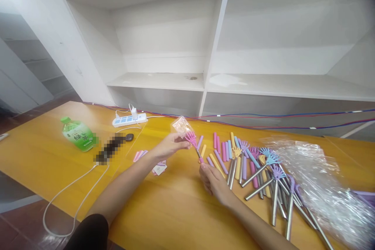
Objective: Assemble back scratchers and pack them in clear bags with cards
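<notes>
Between my two hands is a back scratcher with a pink claw head [191,138] and a thin metal shaft, tilted over the table. My left hand [169,147] is closed at the claw, thumb and fingers pinching its edge. Just beyond those fingertips a small clear plastic bag [181,125] shows; whether the fingers hold it too I cannot tell. Wrapped round the lower, handle end is my right hand [215,181], its palm side hidden. Right of it lie several more back scratchers [275,191] with metal rods and coloured claws, among loose pastel handle sleeves [221,162].
Clear plastic bags [316,179] are heaped at the right. Small printed cards [159,168] lie under my left forearm. Further left are a green tea bottle [77,133], a dark mouse [129,137], a white cable [60,193] and a power strip [129,119]. White shelves [164,80] stand behind.
</notes>
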Available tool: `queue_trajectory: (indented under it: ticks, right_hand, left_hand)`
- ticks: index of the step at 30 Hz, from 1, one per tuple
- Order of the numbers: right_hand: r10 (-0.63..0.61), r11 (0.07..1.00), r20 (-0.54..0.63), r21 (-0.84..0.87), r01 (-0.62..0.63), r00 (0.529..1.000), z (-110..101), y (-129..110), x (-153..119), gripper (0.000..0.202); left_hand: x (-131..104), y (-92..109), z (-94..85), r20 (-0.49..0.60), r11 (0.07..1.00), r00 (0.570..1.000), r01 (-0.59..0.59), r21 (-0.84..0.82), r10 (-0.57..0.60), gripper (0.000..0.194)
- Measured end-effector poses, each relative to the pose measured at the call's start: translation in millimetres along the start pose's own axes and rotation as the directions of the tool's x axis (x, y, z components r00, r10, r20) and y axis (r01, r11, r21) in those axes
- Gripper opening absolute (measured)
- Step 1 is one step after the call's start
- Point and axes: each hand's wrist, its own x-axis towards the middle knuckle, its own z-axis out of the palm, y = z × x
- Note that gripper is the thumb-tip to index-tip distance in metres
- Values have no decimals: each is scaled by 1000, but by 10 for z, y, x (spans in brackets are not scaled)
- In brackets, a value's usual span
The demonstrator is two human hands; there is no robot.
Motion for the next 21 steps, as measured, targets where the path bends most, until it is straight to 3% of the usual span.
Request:
queue_trajectory:
  ticks: [3, 11, 17, 21]
  right_hand:
    - [-8, 1000, 22, -7, 8, 1000, -44, 25, 16, 62]
    - [-62, 990, 127, -117, 77, 990, -120, 64, 7, 56]
    - [-110, 957, 139, -251, 143, 984, -148, -26, -33, 53]
    - [-155, 932, 153, -305, 196, 976, -166, -83, -61, 51]
  left_hand:
    - [26, -28, -20, -48, 997, 998, -37, 62, 40, 27]
    - [-47, 128, -10, 26, 984, 1000, 12, 176, -17, 35]
    - [-162, 245, 61, 106, 976, 993, 25, 214, -49, 31]
    - [-196, 311, 86, 90, 976, 996, 7, 218, -27, 33]
